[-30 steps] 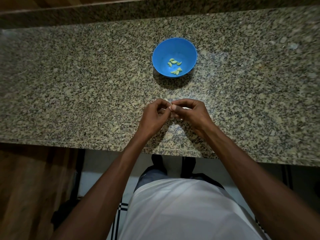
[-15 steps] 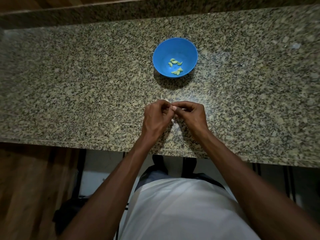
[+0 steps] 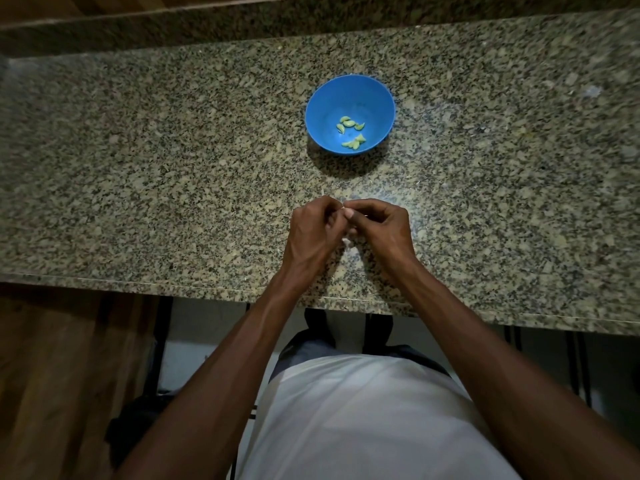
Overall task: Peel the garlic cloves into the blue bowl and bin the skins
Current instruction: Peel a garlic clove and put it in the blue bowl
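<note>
A blue bowl [image 3: 349, 98] stands on the granite counter [image 3: 173, 161] and holds several peeled, pale green garlic cloves [image 3: 351, 131]. Nearer the front edge, my left hand [image 3: 313, 233] and my right hand [image 3: 382, 230] meet fingertip to fingertip, both curled around a small garlic clove [image 3: 344, 211] pinched between them. The clove is almost wholly hidden by my fingers. A pale scrap of skin [image 3: 347, 241] shows under my hands.
The counter's raised back ledge [image 3: 311, 19] runs along the far side. Its front edge [image 3: 207, 289] lies just behind my wrists. A wooden cabinet front [image 3: 52, 375] is below left, and dark floor shows under the counter. No bin is in view.
My hands stay pressed together at the same spot and shift only slightly as the fingers work on the clove. The bowl has not moved.
</note>
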`<state>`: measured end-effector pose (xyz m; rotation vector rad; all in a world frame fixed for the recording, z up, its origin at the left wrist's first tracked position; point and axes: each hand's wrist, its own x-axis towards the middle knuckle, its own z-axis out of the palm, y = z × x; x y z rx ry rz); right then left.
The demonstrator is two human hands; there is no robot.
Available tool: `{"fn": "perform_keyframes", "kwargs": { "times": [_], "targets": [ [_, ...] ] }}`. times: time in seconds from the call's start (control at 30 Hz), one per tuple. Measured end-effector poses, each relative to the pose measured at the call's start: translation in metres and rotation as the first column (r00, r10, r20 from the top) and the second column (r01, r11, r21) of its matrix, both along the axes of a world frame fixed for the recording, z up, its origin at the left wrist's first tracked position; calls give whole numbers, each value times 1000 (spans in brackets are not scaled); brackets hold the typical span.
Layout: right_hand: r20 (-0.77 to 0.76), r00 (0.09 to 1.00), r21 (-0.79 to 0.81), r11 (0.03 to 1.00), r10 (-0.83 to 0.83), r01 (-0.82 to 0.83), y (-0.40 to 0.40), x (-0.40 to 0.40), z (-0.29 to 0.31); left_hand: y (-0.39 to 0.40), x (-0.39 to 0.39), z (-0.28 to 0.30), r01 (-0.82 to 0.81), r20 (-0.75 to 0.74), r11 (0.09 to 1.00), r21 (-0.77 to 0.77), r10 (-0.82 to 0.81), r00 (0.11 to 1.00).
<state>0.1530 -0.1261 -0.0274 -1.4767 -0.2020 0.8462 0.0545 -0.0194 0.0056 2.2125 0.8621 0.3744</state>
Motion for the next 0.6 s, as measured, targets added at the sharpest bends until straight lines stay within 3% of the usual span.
{"fn": "perform_keyframes", "kwargs": {
  "times": [0.3,0.43,0.6],
  "targets": [
    [221,967,-57,991,129,-119,0,9,3,13,1,1,-78,-83,963,-256,59,995],
    [77,989,-10,992,126,-126,0,16,4,16,-3,2,-113,-33,865,-489,111,993],
    [-125,989,74,995,78,-69,-4,15,7,10,-7,8,-184,-21,763,-619,218,976]
  ]
}}
